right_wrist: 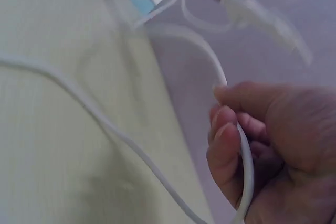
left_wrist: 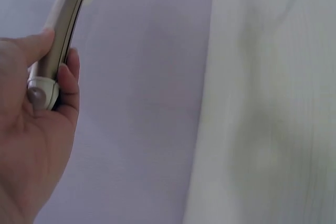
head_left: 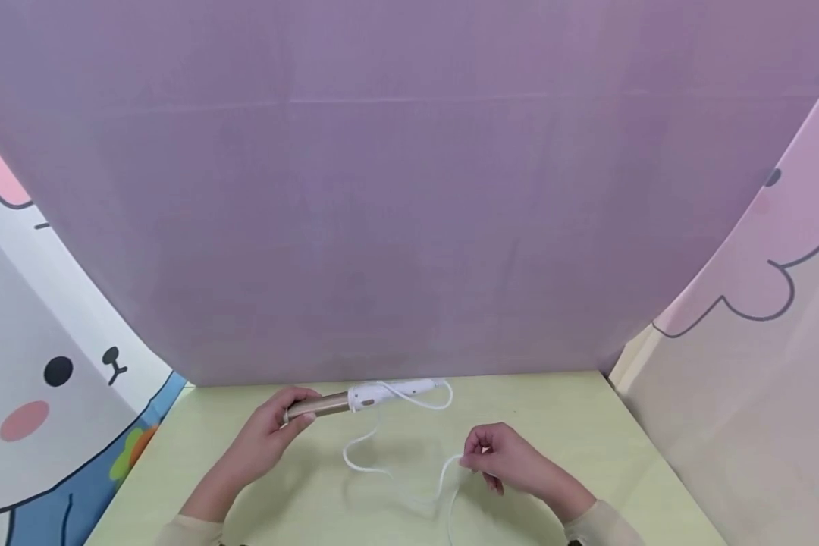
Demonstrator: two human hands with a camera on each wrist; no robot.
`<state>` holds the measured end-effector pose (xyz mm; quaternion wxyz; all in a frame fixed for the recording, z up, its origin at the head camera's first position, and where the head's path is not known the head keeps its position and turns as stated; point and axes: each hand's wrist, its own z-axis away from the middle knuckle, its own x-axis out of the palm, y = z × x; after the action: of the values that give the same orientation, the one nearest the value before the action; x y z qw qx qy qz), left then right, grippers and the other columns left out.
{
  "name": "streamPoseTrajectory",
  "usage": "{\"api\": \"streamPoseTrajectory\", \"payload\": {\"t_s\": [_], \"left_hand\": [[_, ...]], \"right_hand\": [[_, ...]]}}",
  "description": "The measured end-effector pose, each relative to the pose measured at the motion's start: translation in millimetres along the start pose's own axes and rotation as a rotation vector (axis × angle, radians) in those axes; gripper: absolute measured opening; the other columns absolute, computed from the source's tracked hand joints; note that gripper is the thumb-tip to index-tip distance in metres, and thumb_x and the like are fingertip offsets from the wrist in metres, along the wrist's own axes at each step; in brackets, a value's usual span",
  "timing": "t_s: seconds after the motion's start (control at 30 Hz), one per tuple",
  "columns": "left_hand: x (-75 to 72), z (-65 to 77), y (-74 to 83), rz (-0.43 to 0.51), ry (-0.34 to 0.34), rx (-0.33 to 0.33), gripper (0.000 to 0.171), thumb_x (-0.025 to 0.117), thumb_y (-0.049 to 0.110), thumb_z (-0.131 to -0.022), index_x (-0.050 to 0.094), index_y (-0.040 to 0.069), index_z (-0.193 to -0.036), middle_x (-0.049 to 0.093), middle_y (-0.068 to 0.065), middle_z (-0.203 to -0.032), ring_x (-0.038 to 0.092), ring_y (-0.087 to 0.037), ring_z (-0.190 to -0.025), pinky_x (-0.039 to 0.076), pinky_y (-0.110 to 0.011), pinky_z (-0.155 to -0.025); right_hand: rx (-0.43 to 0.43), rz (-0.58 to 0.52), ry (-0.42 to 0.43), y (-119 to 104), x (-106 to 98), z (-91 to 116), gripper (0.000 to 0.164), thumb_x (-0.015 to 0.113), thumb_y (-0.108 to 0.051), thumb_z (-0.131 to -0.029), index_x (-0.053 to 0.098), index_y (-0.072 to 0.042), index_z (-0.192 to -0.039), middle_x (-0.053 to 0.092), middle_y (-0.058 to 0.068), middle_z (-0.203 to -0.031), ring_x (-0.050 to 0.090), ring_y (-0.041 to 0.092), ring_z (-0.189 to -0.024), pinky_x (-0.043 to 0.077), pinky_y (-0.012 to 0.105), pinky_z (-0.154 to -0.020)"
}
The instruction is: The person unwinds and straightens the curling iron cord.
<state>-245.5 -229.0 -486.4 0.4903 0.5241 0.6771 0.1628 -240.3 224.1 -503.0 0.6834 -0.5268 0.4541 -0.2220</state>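
Note:
My left hand [head_left: 262, 440] grips a curling iron [head_left: 375, 395] by the end of its gold barrel [left_wrist: 61, 24], with thumb and fingers on opposite sides. The iron's white handle points to the right and tilts slightly up, above the table. From the handle a white cord [head_left: 448, 394] loops back over the iron, then hangs down in loose bends. My right hand [head_left: 508, 459] pinches the cord between thumb and fingers, to the right of the iron and nearer to me. In the right wrist view the cord [right_wrist: 247, 166] runs on past the palm.
The pale yellow-green table [head_left: 553, 402] lies beneath both hands. A purple cloth [head_left: 409, 227] hangs behind its far edge. Cartoon-printed curtains stand at the left [head_left: 75, 318] and right [head_left: 757, 364].

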Motion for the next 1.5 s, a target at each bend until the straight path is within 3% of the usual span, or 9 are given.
{"api": "streamPoseTrajectory", "payload": {"t_s": [0.13, 0.3, 0.63, 0.77, 0.97, 1.13, 1.27, 1.5], "left_hand": [[-4.1, 1.9, 0.6, 0.072, -0.071, -0.020, 0.027, 0.072, 0.010, -0.109, 0.070, 0.020, -0.134, 0.068, -0.005, -0.113, 0.056, -0.015, -0.085, 0.048, -0.032, -0.072], [-6.3, 1.6, 10.8, 0.146, -0.193, -0.030, 0.026, 0.070, 0.007, -0.109, 0.070, 0.018, -0.132, 0.066, -0.013, -0.116, 0.049, -0.017, -0.076, 0.045, -0.035, -0.060], [-4.3, 1.8, 21.7, 0.174, -0.367, 0.003, 0.023, 0.068, 0.011, -0.111, 0.070, 0.020, -0.133, 0.068, -0.005, -0.104, 0.042, -0.007, -0.068, 0.043, -0.032, -0.059], [-4.0, 2.9, 19.6, 0.164, -0.386, -0.001, 0.022, 0.068, 0.014, -0.112, 0.069, 0.020, -0.133, 0.068, -0.005, -0.105, 0.046, -0.010, -0.073, 0.044, -0.032, -0.062], [-7.2, 6.9, 14.6, 0.114, -0.374, -0.031, 0.022, 0.070, 0.016, -0.111, 0.070, 0.024, -0.131, 0.069, -0.001, -0.106, 0.051, -0.010, -0.077, 0.047, -0.031, -0.067], [-8.0, 9.7, 12.5, 0.112, -0.452, -0.054, 0.028, 0.070, 0.008, -0.109, 0.070, 0.026, -0.131, 0.068, 0.008, -0.107, 0.057, -0.012, -0.084, 0.049, -0.031, -0.072], [-5.7, 11.6, 11.4, 0.107, -0.503, -0.063, 0.031, 0.069, 0.005, -0.109, 0.071, 0.027, -0.131, 0.069, 0.011, -0.110, 0.059, -0.013, -0.090, 0.049, -0.031, -0.077], [-7.8, 15.9, 3.5, 0.089, -0.500, -0.099, 0.024, 0.071, 0.013, -0.110, 0.071, 0.026, -0.130, 0.070, 0.007, -0.111, 0.060, -0.013, -0.093, 0.048, -0.031, -0.078]], "right_hand": [[0.079, 0.002, 0.161, 17.6, -8.4, -14.4, 0.015, 0.078, -0.011, -0.103, 0.070, 0.002, -0.100, 0.068, 0.014, -0.082, 0.056, 0.012, -0.054, 0.049, 0.026, -0.048], [0.147, -0.090, 0.382, 25.1, -20.5, -36.7, 0.018, 0.076, -0.009, -0.103, 0.069, 0.008, -0.101, 0.065, 0.011, -0.081, 0.056, 0.015, -0.058, 0.050, 0.027, -0.051], [0.110, -0.215, 0.622, 10.8, -36.4, -68.9, 0.015, 0.074, -0.006, -0.103, 0.068, 0.008, -0.101, 0.064, 0.009, -0.083, 0.057, 0.013, -0.057, 0.052, 0.025, -0.053], [0.078, -0.266, 0.661, 8.7, -40.3, -69.1, 0.015, 0.073, -0.005, -0.103, 0.066, 0.006, -0.099, 0.062, 0.007, -0.082, 0.057, 0.012, -0.056, 0.053, 0.025, -0.052], [0.050, -0.337, 0.650, 3.1, -39.8, -65.4, 0.014, 0.073, -0.005, -0.105, 0.065, 0.005, -0.100, 0.063, 0.005, -0.084, 0.056, 0.011, -0.057, 0.051, 0.024, -0.052], [-0.012, -0.370, 0.658, -14.4, -42.6, -66.5, 0.017, 0.071, -0.008, -0.108, 0.062, 0.005, -0.102, 0.064, 0.006, -0.087, 0.055, 0.011, -0.058, 0.050, 0.024, -0.052], [-0.079, -0.438, 0.699, -29.2, -49.2, -65.4, 0.019, 0.069, -0.013, -0.111, 0.059, 0.001, -0.103, 0.062, 0.005, -0.087, 0.055, 0.010, -0.058, 0.049, 0.023, -0.052], [-0.185, -0.593, 0.802, -45.3, -60.0, -50.4, 0.019, 0.066, -0.013, -0.113, 0.057, -0.006, -0.099, 0.059, 0.001, -0.079, 0.054, 0.009, -0.055, 0.046, 0.021, -0.049]]}}
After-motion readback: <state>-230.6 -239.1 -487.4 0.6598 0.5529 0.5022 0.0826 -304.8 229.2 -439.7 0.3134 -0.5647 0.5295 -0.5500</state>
